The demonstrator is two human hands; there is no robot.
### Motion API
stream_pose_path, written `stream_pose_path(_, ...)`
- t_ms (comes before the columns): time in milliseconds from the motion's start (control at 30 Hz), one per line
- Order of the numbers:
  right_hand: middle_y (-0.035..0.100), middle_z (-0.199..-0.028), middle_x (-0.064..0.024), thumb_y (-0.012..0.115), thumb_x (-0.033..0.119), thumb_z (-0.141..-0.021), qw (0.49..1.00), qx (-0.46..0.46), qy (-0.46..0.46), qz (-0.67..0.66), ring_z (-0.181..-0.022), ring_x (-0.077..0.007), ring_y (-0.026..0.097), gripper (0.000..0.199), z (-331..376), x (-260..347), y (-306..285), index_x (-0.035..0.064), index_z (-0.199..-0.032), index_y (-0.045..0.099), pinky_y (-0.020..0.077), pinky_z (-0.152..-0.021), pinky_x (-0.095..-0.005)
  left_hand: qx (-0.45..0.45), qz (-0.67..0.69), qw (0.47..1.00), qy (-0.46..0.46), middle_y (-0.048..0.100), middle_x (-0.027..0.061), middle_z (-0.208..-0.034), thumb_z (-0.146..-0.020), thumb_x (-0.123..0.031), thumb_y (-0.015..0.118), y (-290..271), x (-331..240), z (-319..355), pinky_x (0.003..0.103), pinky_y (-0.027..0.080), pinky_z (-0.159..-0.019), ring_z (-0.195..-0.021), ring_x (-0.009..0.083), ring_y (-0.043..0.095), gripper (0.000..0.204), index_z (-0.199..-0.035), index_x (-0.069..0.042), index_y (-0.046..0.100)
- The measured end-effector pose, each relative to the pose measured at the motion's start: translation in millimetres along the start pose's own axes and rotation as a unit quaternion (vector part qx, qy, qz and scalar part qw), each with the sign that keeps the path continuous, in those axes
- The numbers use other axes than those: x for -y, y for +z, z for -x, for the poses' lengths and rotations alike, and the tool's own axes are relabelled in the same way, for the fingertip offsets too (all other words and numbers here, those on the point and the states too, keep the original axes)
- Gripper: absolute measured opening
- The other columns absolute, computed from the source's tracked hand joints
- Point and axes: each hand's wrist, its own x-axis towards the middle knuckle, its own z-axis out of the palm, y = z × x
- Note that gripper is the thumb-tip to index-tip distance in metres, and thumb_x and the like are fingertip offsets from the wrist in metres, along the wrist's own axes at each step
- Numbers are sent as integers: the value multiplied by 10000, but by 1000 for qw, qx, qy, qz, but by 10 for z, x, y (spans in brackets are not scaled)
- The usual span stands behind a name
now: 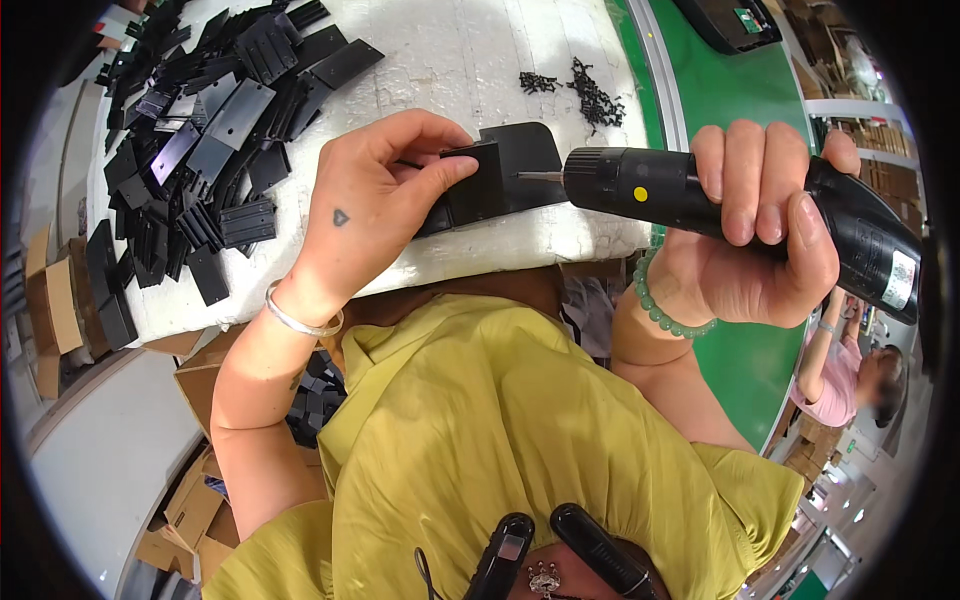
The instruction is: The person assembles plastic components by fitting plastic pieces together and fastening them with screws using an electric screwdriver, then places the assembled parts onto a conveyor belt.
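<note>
My right hand (755, 220) is wrapped round a black electric screwdriver (640, 185) with a yellow dot on its body. Its thin metal bit points left, close to a black plastic piece (475, 185) that my left hand (385, 190) pinches between thumb and fingers. Just behind that piece stands a larger black plate (525, 150) with rounded corners; whether the two are joined I cannot tell. The bit's tip reaches in front of the plate, and any screw at the tip is too small to make out.
A heap of black plates and ribbed pieces (230, 120) covers the left of the white worktop (400, 85). Small black screws (595, 100) lie in piles at the far right. Cardboard boxes (195, 500) stand below left. Another person (845, 385) is at the far right.
</note>
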Motion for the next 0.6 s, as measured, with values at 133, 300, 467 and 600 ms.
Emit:
stream_pose_path(133, 390, -618, 36, 483, 75, -762, 1000, -13, 2, 5, -541, -78, 390, 349, 15, 1, 0, 81, -1111, 494, 345, -624, -264, -16, -90, 995, 34, 623, 5, -783, -791, -26, 671, 25, 39, 0, 177, 447, -618, -707, 48, 558, 119, -905, -2, 644)
stream_pose_path(300, 388, -615, 37, 484, 75, -758, 1000, -13, 7, 9, -539, -78, 388, 343, 6, 0, -18, 83, -1101, 493, 346, -625, -266, -33, -102, 992, 61, 623, 15, -762, -775, -31, 687, -7, 47, -17, 190, 438, -584, -677, 57, 550, 129, -890, 6, 645)
stream_pose_path(467, 387, -613, 39, 478, 74, -755, 1000, -6, 8, 2, -539, -78, 388, 341, -13, -20, -21, 84, -1095, 494, 345, -623, -265, -27, -185, 980, 67, 613, 89, -815, -720, -76, 712, 5, 6, -8, 269, 464, -602, -664, 209, 569, 153, -850, -19, 657)
stream_pose_path(600, 386, -614, 41, 470, 78, -755, 1000, -1, 8, 6, -534, -78, 385, 345, -16, -28, 6, 86, -1099, 491, 344, -615, -264, -45, -285, 944, 160, 600, 94, -902, -716, -88, 715, -43, 57, -37, 306, 455, -693, -788, 255, 545, 176, -872, -37, 651)
